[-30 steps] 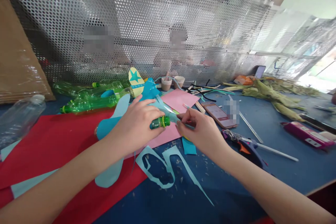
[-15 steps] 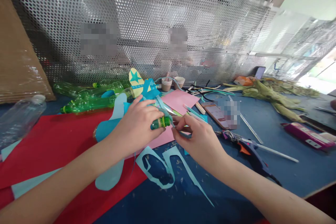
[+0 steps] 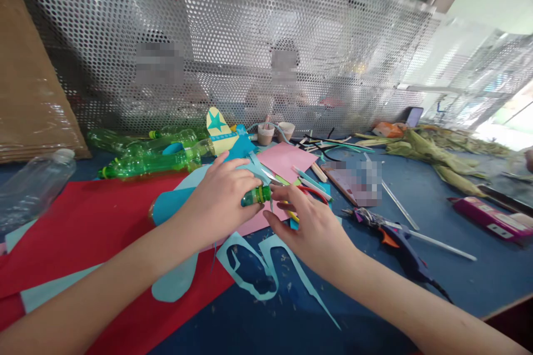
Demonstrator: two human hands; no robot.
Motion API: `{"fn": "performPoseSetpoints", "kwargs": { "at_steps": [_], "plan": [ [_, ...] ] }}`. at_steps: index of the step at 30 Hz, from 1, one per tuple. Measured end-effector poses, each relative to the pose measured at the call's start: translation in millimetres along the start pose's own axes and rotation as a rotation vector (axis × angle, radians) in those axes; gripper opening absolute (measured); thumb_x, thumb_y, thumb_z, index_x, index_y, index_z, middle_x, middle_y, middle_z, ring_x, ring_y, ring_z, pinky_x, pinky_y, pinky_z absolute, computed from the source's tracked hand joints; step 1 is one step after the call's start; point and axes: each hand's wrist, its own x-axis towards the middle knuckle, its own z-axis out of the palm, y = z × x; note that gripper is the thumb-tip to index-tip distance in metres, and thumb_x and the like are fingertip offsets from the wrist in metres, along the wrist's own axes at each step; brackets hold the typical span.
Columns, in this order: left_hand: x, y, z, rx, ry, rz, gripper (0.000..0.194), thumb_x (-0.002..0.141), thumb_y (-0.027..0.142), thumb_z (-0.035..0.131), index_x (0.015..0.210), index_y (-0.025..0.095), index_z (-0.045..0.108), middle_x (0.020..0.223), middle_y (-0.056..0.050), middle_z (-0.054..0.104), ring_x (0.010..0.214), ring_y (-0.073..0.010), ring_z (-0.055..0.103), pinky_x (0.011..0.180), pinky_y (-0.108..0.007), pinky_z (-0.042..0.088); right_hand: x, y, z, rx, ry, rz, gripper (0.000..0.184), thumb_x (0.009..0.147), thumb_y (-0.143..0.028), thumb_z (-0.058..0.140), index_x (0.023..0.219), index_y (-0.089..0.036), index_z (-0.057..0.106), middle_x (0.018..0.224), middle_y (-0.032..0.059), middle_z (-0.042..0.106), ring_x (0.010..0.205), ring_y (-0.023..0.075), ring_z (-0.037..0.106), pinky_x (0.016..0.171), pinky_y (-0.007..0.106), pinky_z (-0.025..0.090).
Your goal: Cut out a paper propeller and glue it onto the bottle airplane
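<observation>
My left hand (image 3: 225,191) is wrapped over a plastic bottle (image 3: 174,206) lying on its side, covered in blue paper. Its green neck (image 3: 261,195) points right, past my thumb. Light blue paper wings (image 3: 177,283) stick out from the bottle's sides. My right hand (image 3: 308,227) is at the bottle's mouth, thumb and forefinger apart, the forefinger close to the rim. A small pale blue sliver (image 3: 271,205) shows at the mouth; whether a finger touches it is unclear. Scissors with red and yellow handles (image 3: 314,193) lie partly hidden behind my right hand.
A glue gun (image 3: 400,241) with a glue stick lies right of my right hand, a phone (image 3: 352,183) behind it. Red paper (image 3: 104,216) spreads at left, below green bottles (image 3: 145,163). Cut blue paper scraps (image 3: 270,283) lie in front. A perforated metal screen (image 3: 233,28) stands behind.
My right thumb and forefinger have spread apart from a pinch at the bottle's mouth. The blue strip there now shows only as a sliver. My left hand keeps its hold.
</observation>
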Motion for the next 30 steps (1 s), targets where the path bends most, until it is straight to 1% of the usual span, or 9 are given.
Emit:
{"fn": "performPoseSetpoints", "kwargs": {
  "at_steps": [3, 6, 10, 14, 17, 19, 23, 26, 30],
  "plan": [
    [0, 0, -0.4, 0.008, 0.007, 0.011, 0.012, 0.083, 0.031, 0.069, 0.087, 0.02, 0.072, 0.094, -0.006, 0.076, 0.115, -0.0324, 0.06, 0.112, -0.058, 0.028, -2, -1, -2, 0.046, -0.045, 0.028, 0.025, 0.096, -0.029, 0.049, 0.115, -0.014, 0.054, 0.105, 0.0146, 0.074, 0.09, 0.0269, 0.074, 0.077, 0.041, 0.062],
    [0, -2, 0.6, 0.033, 0.019, 0.023, 0.009, 0.084, 0.029, 0.068, 0.086, 0.021, 0.072, 0.095, -0.006, 0.076, 0.115, -0.0315, 0.06, 0.112, -0.057, 0.029, -2, -1, -5, 0.072, -0.079, 0.065, 0.034, 0.099, -0.032, 0.043, 0.121, -0.01, 0.056, 0.11, 0.0165, 0.073, 0.096, 0.0294, 0.073, 0.083, 0.047, 0.061],
    [0, -3, 1.5, 0.057, 0.043, 0.038, 0.009, 0.083, 0.029, 0.069, 0.087, 0.021, 0.072, 0.095, -0.006, 0.076, 0.118, -0.032, 0.059, 0.113, -0.058, 0.029, -4, -2, -3, 0.026, -0.077, -0.005, 0.038, 0.101, -0.026, 0.038, 0.129, -0.007, 0.055, 0.121, 0.0195, 0.069, 0.111, 0.0307, 0.067, 0.093, 0.049, 0.057],
    [1, -3, 0.6, 0.063, 0.04, 0.023, 0.013, 0.081, 0.025, 0.072, 0.091, 0.017, 0.072, 0.099, -0.009, 0.076, 0.12, -0.0339, 0.059, 0.113, -0.06, 0.029, -11, -6, 6, -0.027, -0.08, -0.066, 0.046, 0.102, -0.027, 0.033, 0.14, -0.004, 0.046, 0.14, 0.0237, 0.055, 0.133, 0.0311, 0.051, 0.107, 0.052, 0.045],
    [2, -3, 0.5, 0.045, 0.03, 0.015, 0.014, 0.08, 0.024, 0.074, 0.09, 0.015, 0.073, 0.099, -0.011, 0.077, 0.121, -0.0359, 0.058, 0.112, -0.063, 0.028, -16, -8, 10, 0.014, -0.166, -0.004, 0.059, 0.102, -0.035, 0.03, 0.148, 0.002, 0.033, 0.153, 0.0254, 0.036, 0.145, 0.033, 0.029, 0.114, 0.056, 0.034],
    [2, -4, 0.6, 0.033, 0.028, 0.011, 0.018, 0.079, 0.025, 0.075, 0.093, 0.014, 0.073, 0.1, -0.012, 0.077, 0.121, -0.0362, 0.058, 0.113, -0.063, 0.028, -18, -8, 9, 0.108, -0.244, 0.104, 0.064, 0.102, -0.04, 0.028, 0.152, 0.001, 0.026, 0.159, 0.021, 0.025, 0.148, 0.0305, 0.018, 0.116, 0.056, 0.026],
    [3, -3, -0.4, 0.01, 0.048, 0.01, 0.018, 0.079, 0.025, 0.075, 0.095, 0.016, 0.074, 0.101, -0.011, 0.077, 0.122, -0.0352, 0.058, 0.115, -0.061, 0.025, -21, -8, 2, 0.291, -0.338, 0.302, 0.069, 0.101, -0.048, 0.027, 0.157, -0.012, 0.013, 0.163, 0.0069, 0.01, 0.15, 0.0219, 0.004, 0.119, 0.051, 0.013],
    [2, -2, -1.8, 0.008, 0.047, 0.013, 0.019, 0.079, 0.022, 0.074, 0.097, 0.017, 0.074, 0.1, -0.01, 0.077, 0.124, -0.0353, 0.057, 0.116, -0.06, 0.023, -23, -8, 0, 0.346, -0.402, 0.32, 0.072, 0.099, -0.05, 0.029, 0.158, -0.017, 0.005, 0.163, 0.0017, 0.004, 0.149, 0.0198, -0.002, 0.119, 0.05, 0.007],
    [2, -1, -1.9, 0.018, 0.045, 0.019, 0.02, 0.08, 0.022, 0.075, 0.099, 0.015, 0.074, 0.103, -0.01, 0.076, 0.124, -0.0353, 0.057, 0.115, -0.062, 0.024, -21, -12, -1, 0.347, -0.427, 0.363, 0.075, 0.098, -0.052, 0.026, 0.158, -0.013, 0.002, 0.163, 0.0006, -0.001, 0.15, 0.0194, -0.005, 0.119, 0.048, 0.003]
  ]
}}
